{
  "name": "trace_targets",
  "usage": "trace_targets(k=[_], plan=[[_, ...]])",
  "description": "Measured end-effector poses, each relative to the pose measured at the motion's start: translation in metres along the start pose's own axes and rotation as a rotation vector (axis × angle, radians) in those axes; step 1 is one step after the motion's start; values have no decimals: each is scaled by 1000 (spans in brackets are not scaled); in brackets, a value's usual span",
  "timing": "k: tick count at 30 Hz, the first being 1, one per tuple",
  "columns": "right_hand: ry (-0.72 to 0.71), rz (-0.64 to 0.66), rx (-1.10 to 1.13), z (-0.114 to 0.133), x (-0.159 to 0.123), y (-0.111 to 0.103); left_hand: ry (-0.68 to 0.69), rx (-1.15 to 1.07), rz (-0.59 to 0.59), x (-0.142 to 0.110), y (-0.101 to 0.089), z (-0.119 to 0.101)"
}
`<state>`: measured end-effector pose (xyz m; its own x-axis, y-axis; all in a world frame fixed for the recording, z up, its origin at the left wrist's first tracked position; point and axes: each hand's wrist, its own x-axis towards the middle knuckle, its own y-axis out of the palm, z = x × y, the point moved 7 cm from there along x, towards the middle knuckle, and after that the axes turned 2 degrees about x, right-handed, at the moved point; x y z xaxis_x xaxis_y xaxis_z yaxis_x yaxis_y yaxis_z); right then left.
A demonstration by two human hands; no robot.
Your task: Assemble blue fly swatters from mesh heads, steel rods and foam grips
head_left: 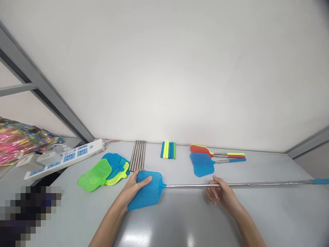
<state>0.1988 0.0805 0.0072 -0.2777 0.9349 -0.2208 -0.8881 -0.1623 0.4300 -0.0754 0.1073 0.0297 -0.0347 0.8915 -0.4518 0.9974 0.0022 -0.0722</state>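
Observation:
My left hand (136,187) grips the blue mesh head of a fly swatter (151,190), thumb on top. Its metal telescopic rod runs far out to the right and ends in a blue handle (320,181) at the frame's edge. Around the middle of the rod, my right hand (221,193) is closed, thumb above and fingers curled below. Just behind that hand lie several swatters with short rods: a blue one (202,164) in front, with a red one (199,149) and a yellow-rimmed one behind it.
Loose swatter heads, a green one (96,175) among them, lie at the left. Several metal rods (138,156) and coloured handle sleeves (168,150) line the wall. A power strip (77,154) with plugs and wrapped plastic packs (23,142) occupy the far left. Grey frame posts bound both sides.

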Motion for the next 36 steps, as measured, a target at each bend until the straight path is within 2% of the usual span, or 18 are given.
trace_targets(k=[19, 28, 36], plan=[[11, 21, 32, -10, 6, 7, -21, 32, 13, 2, -8, 1], [1, 13, 24, -7, 5, 10, -44, 60, 27, 1, -7, 0], [52, 68, 7, -18, 9, 25, -13, 95, 21, 4, -7, 2]])
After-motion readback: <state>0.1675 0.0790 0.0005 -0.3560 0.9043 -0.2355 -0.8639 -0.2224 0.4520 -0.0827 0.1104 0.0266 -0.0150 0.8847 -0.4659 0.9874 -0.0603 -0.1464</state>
